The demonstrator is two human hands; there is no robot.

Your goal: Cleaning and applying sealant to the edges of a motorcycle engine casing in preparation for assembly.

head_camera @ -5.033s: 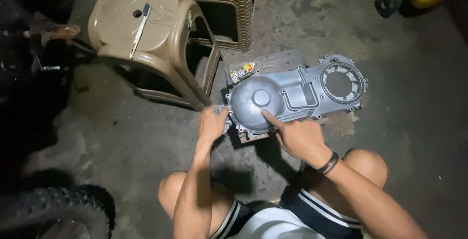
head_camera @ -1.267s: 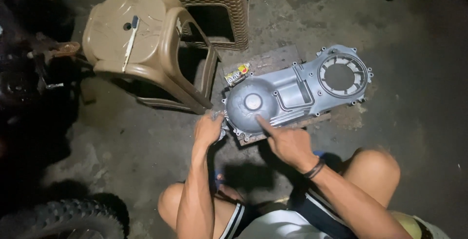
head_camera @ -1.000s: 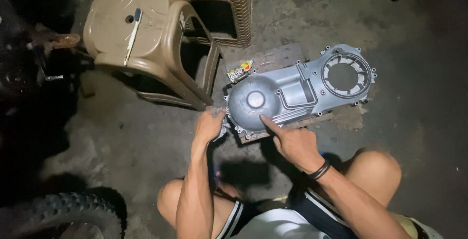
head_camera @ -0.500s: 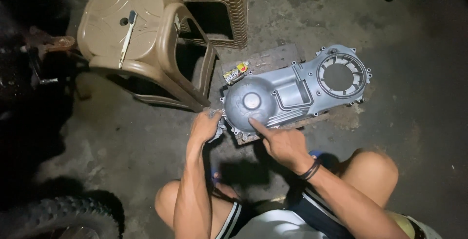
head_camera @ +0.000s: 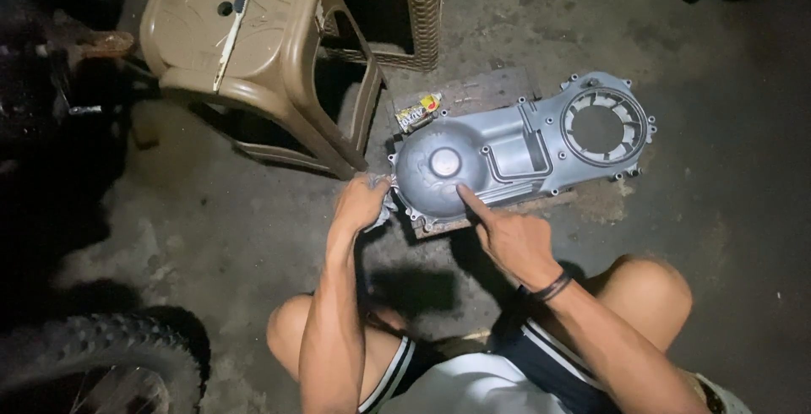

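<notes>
Cover point(head_camera: 515, 148) is lying on the floor, long axis running up-right from the left grip point(head_camera: 361, 203), which is pinching its near rim; right grip point(head_camera: 515, 241), forefinger out, is pressing the dome.

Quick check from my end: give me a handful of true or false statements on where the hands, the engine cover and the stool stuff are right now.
1. The right hand presses its index finger on the domed end of the grey engine cover. True.
2. The left hand rests on the stool. False: it is at the cover's left edge, on a crumpled rag.
3. A toothbrush lies on the brown plastic stool. True.
4. The small yellow tube lies inside the cover's round vent. False: it lies beside the cover's domed end.
</notes>
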